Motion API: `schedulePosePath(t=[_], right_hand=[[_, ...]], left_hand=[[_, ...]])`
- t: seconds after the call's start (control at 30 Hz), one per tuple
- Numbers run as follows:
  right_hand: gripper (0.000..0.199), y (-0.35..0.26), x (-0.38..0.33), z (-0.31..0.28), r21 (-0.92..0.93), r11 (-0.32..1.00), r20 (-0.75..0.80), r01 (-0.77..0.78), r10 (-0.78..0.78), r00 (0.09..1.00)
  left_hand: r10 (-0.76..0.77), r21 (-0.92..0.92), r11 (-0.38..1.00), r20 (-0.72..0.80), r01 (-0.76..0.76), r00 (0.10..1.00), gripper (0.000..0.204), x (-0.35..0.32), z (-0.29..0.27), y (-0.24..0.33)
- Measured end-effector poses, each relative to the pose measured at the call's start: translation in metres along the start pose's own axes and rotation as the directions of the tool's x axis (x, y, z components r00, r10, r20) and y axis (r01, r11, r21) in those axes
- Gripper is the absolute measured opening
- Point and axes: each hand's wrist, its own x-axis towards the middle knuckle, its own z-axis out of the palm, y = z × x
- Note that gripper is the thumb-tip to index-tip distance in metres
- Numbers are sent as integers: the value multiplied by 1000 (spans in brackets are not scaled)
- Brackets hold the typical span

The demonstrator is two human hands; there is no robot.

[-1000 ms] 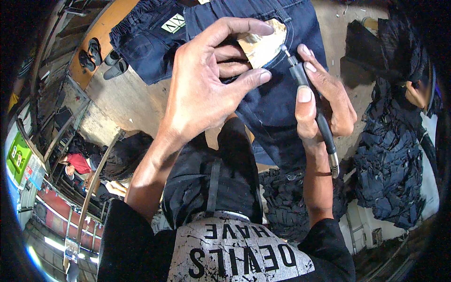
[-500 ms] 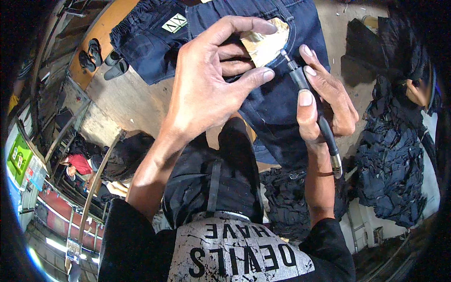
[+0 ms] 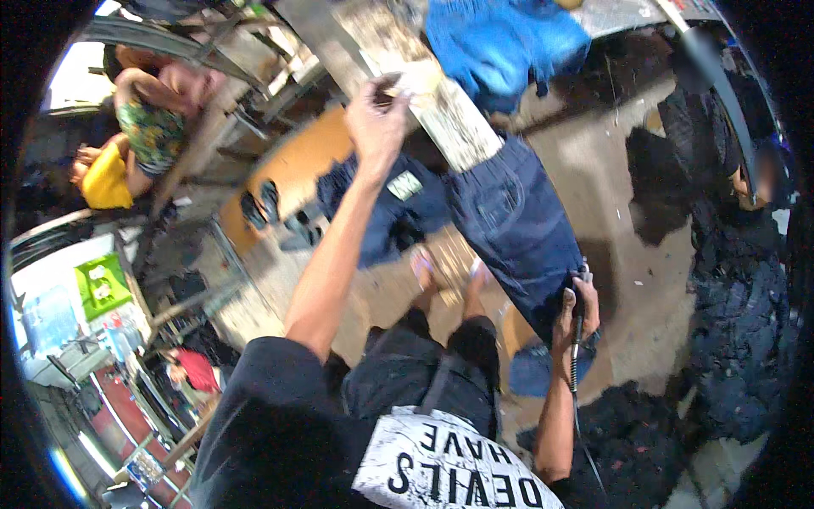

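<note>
My left hand (image 3: 377, 127) is stretched forward with its fingers closed on a pale yellowish flat template (image 3: 421, 79), blurred by motion, above a worn wooden plank (image 3: 462, 134). Over the near end of that plank hang dark blue denim pants (image 3: 517, 212), with a curved outline of a pocket showing on them. Beside the lower part of the pants, my right hand (image 3: 581, 307) grips a slim black rotary handpiece (image 3: 578, 327), its tip pointing away from me. A thin cable (image 3: 577, 416) runs from it toward my body.
Another dark denim garment with a pale label (image 3: 403, 185) lies left of the pants. Brighter blue denim (image 3: 504, 51) rests on the far bench. Dark slippers (image 3: 259, 206) lie at left. Black fabric heaps (image 3: 733, 339) stand at right. People are at left, one wearing a yellow shirt (image 3: 110, 180).
My left hand has lifted the template off the denim and carried it forward. My right hand has drawn back from the pocket area with the handpiece. The view has shifted, showing more floor and bench.
</note>
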Motion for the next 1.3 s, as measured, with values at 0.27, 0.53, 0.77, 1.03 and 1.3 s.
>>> schedulePosePath(t=[0.27, 0.53, 0.77, 1.03, 1.3], right_hand=[[42, -5, -8, 8, -17, 997, -108, -76, 74, 991], [46, -3, -49, -20, -211, 977, -160, -34, -1, 987], [40, -9, -25, 10, -22, 1000, 10, 13, -13, 1000], [21, 16, 1, -11, 249, 956, 181, 157, -206, 962], [26, 39, -19, -26, 421, 901, 185, -109, 33, 982]], left_hand=[[32, 413, 907, 128, -83, 991, 43, 105, 55, -92], [157, 62, 979, 362, -192, 919, 55, -92, 29, 40], [445, 193, 700, 636, -688, 631, 86, -147, 39, -4], [338, 329, 847, 272, -417, 901, 69, -141, 30, 41], [-504, -354, 705, 361, 615, 785, 107, -359, 86, 87]])
